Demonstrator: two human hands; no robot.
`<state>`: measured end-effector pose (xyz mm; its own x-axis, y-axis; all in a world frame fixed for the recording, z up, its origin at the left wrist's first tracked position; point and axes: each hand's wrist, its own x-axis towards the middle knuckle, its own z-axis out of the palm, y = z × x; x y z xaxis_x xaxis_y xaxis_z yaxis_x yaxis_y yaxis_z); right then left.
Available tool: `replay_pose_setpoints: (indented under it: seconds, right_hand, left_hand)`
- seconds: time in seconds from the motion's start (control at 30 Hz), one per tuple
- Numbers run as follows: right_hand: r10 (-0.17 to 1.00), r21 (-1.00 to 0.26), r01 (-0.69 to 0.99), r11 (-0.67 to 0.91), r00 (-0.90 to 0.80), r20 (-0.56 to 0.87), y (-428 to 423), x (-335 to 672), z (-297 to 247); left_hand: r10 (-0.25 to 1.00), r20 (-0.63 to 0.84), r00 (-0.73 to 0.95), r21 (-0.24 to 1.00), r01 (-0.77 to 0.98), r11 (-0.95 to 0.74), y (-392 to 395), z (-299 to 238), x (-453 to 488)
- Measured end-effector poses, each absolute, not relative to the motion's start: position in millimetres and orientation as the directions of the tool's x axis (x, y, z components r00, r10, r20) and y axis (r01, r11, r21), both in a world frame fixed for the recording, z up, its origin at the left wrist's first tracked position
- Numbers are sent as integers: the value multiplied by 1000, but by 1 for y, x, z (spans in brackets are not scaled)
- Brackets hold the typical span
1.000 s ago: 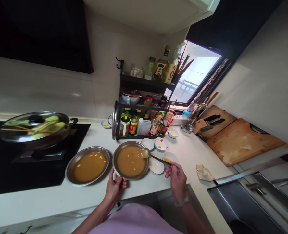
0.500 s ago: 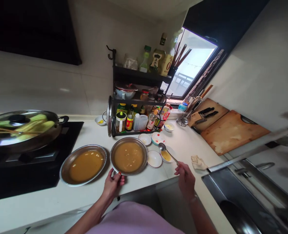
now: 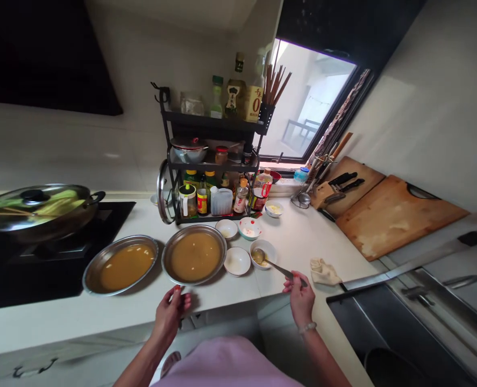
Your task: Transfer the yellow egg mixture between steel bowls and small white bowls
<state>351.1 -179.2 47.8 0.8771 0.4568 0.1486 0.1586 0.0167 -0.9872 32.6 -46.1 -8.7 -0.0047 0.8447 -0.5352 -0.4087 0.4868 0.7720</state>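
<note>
My right hand (image 3: 301,298) grips the handle of a metal spoon (image 3: 277,268). The spoon's bowl rests inside a small white bowl (image 3: 271,248) with yellow stuff in it. My left hand (image 3: 169,310), loosely curled and holding nothing, hovers at the counter's front edge, just below a round metal dish (image 3: 220,267) of brown liquid and apart from its rim. Left of that dish stands a second metal dish (image 3: 89,285), also with brown liquid and pale bits. Between the near metal dish and the spoon's bowl sits a white saucer (image 3: 238,262).
A lidded wok (image 3: 64,212) stands on the black stove at left. Behind the dishes is a black rack (image 3: 214,167) of bottles and jars. Further right are a cloth (image 3: 324,271), a knife block (image 3: 324,198), a wooden cutting board (image 3: 399,215) and the sink (image 3: 367,317).
My left hand has let go of the metal dish's rim and drawn back. My right hand has lowered the spoon into the small bowl. The view has shifted right.
</note>
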Motion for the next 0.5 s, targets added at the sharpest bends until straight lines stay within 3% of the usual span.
replay_pose_setpoints:
  seconds: [0.2,0.5]
  right_hand:
    - [392,-990,-8,138,919,47,-179,376,46]
    - [490,-982,75,170,859,151,-183,398,72]
  left_hand:
    - [836,-549,-7,759,-423,495,-82,-10,52]
    - [796,-605,6,723,-416,552,-112,-9,69]
